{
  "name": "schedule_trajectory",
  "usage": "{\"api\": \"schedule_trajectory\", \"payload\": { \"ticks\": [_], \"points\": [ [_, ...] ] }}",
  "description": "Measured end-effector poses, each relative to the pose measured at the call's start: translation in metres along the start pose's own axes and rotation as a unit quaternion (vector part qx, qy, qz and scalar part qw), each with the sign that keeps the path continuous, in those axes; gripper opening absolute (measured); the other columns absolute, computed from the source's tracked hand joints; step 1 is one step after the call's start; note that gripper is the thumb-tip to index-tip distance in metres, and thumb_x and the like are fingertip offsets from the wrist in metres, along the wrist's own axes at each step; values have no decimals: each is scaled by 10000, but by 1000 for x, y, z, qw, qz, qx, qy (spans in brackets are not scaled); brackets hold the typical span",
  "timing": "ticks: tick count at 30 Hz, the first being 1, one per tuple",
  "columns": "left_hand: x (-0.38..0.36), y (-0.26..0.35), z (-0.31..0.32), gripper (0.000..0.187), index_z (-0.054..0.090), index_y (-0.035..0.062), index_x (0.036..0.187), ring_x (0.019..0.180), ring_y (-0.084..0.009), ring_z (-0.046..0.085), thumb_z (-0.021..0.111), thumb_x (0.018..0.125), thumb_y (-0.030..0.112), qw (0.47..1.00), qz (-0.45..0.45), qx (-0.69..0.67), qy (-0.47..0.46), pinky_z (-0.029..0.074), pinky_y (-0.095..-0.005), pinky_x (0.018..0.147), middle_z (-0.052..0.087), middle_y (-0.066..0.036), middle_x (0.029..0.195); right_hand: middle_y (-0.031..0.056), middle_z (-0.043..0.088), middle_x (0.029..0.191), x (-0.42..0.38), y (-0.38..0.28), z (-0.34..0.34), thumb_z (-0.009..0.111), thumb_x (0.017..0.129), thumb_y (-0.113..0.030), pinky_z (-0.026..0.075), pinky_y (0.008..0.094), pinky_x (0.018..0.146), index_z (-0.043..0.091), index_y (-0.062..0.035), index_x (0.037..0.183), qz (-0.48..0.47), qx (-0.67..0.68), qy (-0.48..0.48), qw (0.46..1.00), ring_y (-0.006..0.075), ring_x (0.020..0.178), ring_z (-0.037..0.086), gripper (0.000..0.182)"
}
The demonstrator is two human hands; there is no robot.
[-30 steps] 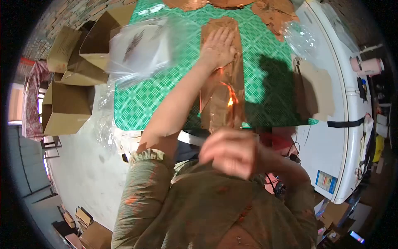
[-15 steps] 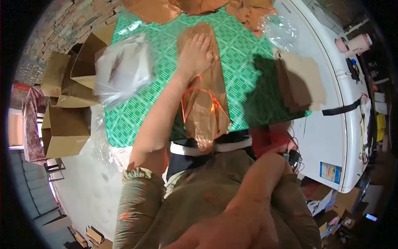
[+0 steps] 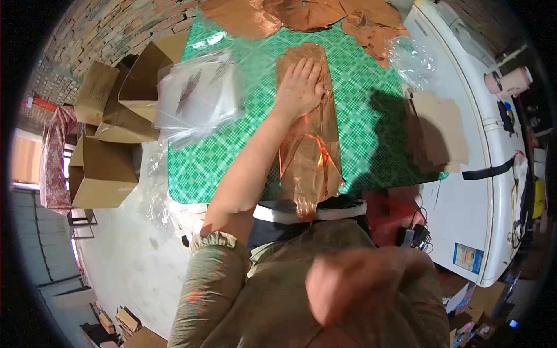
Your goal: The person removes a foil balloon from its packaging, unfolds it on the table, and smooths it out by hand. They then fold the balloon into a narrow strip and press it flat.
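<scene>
My left hand (image 3: 300, 88) lies flat, fingers stretched out, on the upper part of a long, shiny copper-coloured film piece (image 3: 310, 151). The film rests on the green checked tablecloth (image 3: 255, 87), and its narrow lower end hangs over the near edge. My right hand (image 3: 333, 287) is in front of my torso, off the table, and smeared by motion; its fingers cannot be made out. Left of the film lies a stack of clear plastic bags (image 3: 200, 98). Brown flat sheets (image 3: 438, 130) lie at the table's right side.
More copper film (image 3: 307, 14) lies along the far edge, with crumpled clear plastic (image 3: 412, 58) beside it. Open cardboard boxes (image 3: 107, 174) stand at the left. A white fridge (image 3: 458, 191) borders the right side, with a pink cup (image 3: 509, 83) near it.
The view has shifted, so the table sits further right and slightly lower. My right hand has moved right and up in front of my torso. My left hand remains on the film.
</scene>
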State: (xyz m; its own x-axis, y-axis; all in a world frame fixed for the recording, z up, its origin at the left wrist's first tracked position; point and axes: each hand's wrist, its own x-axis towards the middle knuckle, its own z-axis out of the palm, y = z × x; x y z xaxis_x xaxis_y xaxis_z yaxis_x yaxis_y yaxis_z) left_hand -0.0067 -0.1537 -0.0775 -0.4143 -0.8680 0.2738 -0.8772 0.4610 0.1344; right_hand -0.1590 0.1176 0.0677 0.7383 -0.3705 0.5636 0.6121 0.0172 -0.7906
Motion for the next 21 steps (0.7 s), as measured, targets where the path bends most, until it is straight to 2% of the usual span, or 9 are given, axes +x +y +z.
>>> {"api": "schedule_trajectory", "payload": {
  "ticks": [1,2,3,5,7,9,10,17,21],
  "points": [
    [-2,-2,1,637,346,56,1590,1561,-295,232,328,1056,401,1000,-2,6,2,150,-439,1288,301,-144,1671,150,623,1217,-8,2,-2,688,918,-212,489,485,940,626,-30,1259,62,-235,57,968,349,1157,581,393],
    [0,-2,3,638,343,57,1592,1561,-293,229,327,1057,404,1000,0,10,3,148,-438,1288,296,-141,1674,140,618,1208,-18,8,-8,736,856,-235,476,498,967,629,-62,1255,107,-456,86,879,355,1185,558,447],
    [1,-1,6,639,340,59,1594,1562,-292,226,325,1057,406,1000,3,14,6,146,-437,1289,290,-139,1677,129,612,1199,-31,20,-16,784,795,-257,463,512,995,632,-95,1250,114,-634,80,761,360,1213,535,507],
    [1,0,4,632,341,66,1594,1564,-283,222,322,1062,407,1000,0,13,-2,146,-437,1289,278,-130,1684,136,566,1385,-65,48,-44,777,812,-229,435,514,1038,628,-175,1327,101,-791,33,603,335,1281,536,539],
    [1,-1,6,626,346,69,1591,1565,-280,220,319,1064,405,1000,1,16,5,145,-437,1290,273,-126,1686,125,548,1439,-87,74,-69,748,848,-216,413,519,1063,624,-180,1350,81,-840,39,535,312,1338,514,518],
    [1,-1,7,618,357,63,1584,1562,-283,229,320,1066,398,1000,1,19,12,148,-437,1288,287,-132,1679,103,557,1432,-90,76,-76,766,834,-228,404,521,1073,619,-173,1355,90,-796,104,590,322,1342,514,544],
    [1,-1,7,615,363,61,1581,1560,-284,234,320,1066,394,1000,2,21,14,150,-437,1288,294,-135,1676,93,561,1419,-86,70,-76,786,815,-222,399,520,1080,655,-143,1287,113,-773,113,614,330,1354,502,496],
    [-1,-1,5,603,390,33,1560,1544,-307,269,350,1058,365,999,18,8,36,189,-448,1273,341,-168,1647,83,586,1346,-76,72,-92,816,752,-131,434,499,1045,704,-94,1076,63,-747,106,653,310,1338,497,345],
    [0,-4,8,613,384,37,1563,1545,-318,262,360,1054,377,999,20,3,40,174,-447,1279,335,-183,1647,82,579,1352,-79,74,-100,793,778,-145,438,498,1040,710,-104,1071,70,-734,94,669,292,1332,492,307]
  ]
}}
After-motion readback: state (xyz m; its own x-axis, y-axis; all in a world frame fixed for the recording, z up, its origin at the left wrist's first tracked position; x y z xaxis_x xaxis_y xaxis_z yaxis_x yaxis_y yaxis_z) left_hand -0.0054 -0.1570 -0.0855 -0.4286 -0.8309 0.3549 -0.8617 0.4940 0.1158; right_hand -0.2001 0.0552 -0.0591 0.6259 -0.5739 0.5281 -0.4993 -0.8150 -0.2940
